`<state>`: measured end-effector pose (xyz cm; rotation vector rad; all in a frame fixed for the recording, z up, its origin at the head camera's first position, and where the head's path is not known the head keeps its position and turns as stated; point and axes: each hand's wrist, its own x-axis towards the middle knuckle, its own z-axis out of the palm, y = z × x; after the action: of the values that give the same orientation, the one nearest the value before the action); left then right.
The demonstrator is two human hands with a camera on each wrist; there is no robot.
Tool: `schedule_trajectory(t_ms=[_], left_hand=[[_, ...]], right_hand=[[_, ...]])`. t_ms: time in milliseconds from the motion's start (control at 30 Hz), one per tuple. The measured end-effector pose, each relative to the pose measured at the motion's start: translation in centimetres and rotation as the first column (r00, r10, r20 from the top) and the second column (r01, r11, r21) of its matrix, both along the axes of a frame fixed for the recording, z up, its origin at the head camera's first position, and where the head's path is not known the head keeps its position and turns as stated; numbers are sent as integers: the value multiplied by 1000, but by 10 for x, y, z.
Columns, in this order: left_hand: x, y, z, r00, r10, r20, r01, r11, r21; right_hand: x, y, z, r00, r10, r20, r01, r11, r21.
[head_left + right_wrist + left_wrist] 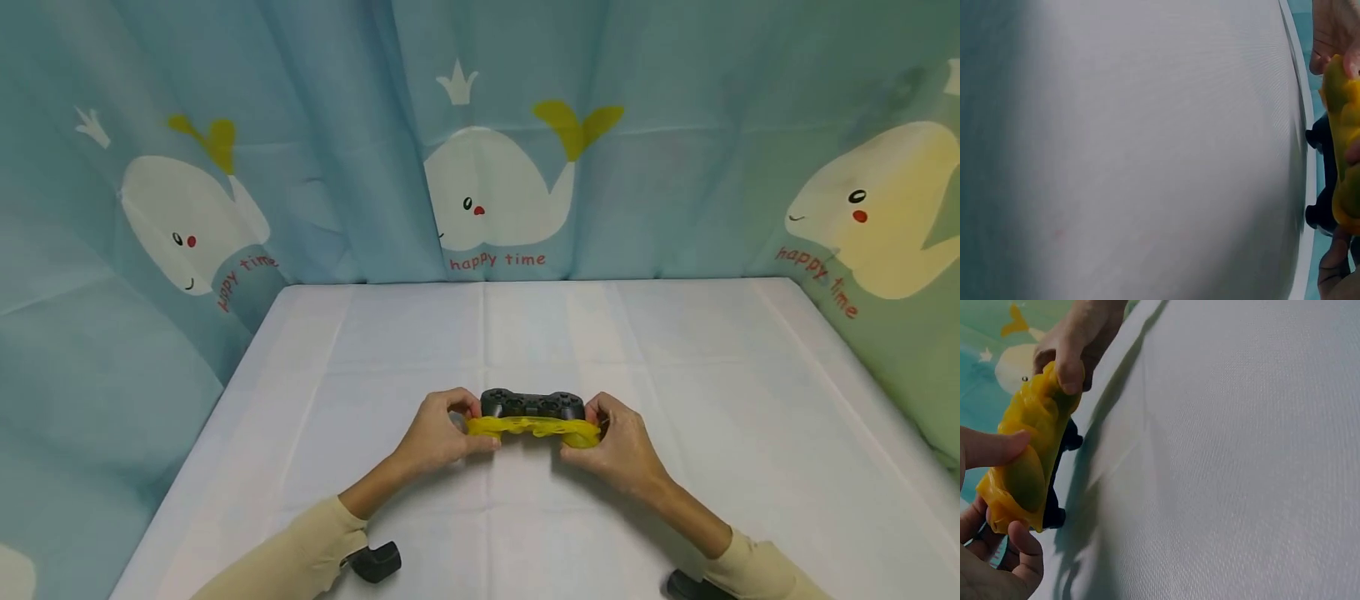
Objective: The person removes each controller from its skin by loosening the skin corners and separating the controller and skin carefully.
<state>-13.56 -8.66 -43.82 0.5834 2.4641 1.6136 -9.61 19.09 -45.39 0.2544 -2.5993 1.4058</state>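
Note:
A black game controller [532,405] is held over the white table, its face with the sticks and buttons turned up and away from the body. A soft yellow silicone cover [536,426] lies along the controller's near side, and in the left wrist view it wraps over the grips. My left hand [441,433] grips the left end, thumb pressed on the yellow cover [1019,456] and fingers curled around the side. At the opposite end my right hand [621,446] holds the cover and controller between thumb and fingers. Part of the controller is hidden behind the cover.
A white cloth [420,333] covers the table. Blue-green curtains [337,167] with whale prints hang along its back and sides. Black wrist-worn devices [377,562] sit under both sleeves, close to the tabletop.

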Motion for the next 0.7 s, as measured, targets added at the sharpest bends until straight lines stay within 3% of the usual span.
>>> schedule_trajectory(t_ms=[300,533,700], left_hand=[[0,10,-7,996,48,-69,-37,987,157],[2,16,-10,995,93,38,-100,963,252],[-3,19,-7,988,136,74,-150,960,235]], right_hand=[[-2,1,0,1000,-9,23,12,990,-143],[-10,4,1,998,-57,12,58,991,-118],[-14,7,2,997,-68,42,74,980,-183]])
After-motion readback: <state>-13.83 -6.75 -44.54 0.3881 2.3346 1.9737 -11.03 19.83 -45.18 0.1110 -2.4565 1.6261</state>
